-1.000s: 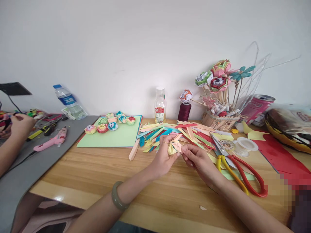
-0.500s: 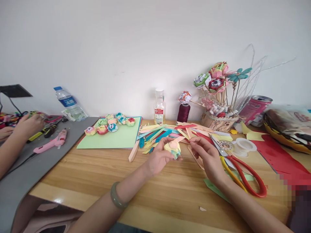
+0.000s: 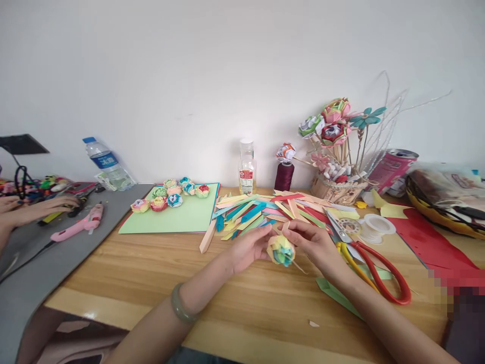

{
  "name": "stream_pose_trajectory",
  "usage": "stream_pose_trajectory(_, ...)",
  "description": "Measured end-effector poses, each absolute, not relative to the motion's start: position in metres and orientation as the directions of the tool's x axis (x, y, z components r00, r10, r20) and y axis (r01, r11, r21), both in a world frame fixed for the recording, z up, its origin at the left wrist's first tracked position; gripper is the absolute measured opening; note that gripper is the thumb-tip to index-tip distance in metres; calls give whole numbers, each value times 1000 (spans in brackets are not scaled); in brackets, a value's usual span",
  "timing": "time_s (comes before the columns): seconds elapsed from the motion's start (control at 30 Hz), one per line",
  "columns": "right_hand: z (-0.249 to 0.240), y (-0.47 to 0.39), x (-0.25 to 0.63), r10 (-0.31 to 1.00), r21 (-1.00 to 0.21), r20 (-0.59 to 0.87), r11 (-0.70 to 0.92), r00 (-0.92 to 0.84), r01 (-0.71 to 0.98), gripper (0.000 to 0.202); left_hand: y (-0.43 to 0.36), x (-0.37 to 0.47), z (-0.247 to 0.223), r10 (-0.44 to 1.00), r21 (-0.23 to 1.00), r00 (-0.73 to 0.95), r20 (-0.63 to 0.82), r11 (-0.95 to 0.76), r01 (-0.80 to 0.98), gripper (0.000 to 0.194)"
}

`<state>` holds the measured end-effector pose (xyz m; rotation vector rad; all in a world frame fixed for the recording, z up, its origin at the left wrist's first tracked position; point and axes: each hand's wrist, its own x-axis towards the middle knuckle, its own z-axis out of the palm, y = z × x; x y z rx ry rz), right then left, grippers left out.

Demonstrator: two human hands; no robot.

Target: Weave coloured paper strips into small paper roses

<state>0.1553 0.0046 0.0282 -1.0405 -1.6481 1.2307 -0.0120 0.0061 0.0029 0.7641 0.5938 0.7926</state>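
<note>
My left hand is closed on a small folded paper flower, yellow with a blue-green centre that faces me. Thumb and fingers of my right hand pinch a pale peach paper strip against the flower's upper right side. A thin tail sticks out below the flower; I cannot tell whether it belongs to the same strip. Behind both hands lies a heap of coloured paper strips. Scissors with red and yellow handles lie beside my right forearm.
Several finished paper flowers rest on green paper sheets. A glue bottle, a purple thread cone, a flower basket and a white spool stand around. At left are another person's hand and a pink glue gun.
The flower has turned so its blue-green centre faces me and has shifted slightly right. My right hand has come in against it with the peach strip. The other person's hand has moved.
</note>
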Motion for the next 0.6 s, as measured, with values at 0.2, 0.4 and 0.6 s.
stream_pose_trajectory(0.2,24,6,155,946,-946,119,200,-302,255,30,5,-12,6,860,885,453,-234,381,-268,32)
stream_pose_trajectory(0.4,19,7,156,936,-904,165,270,-311,332,33,8,-10,1,872,865,397,-286,413,-285,39)
stream_pose_trajectory(0.6,17,8,155,936,-858,203,312,-288,408,27,8,-9,-1,877,873,366,-313,417,-252,29)
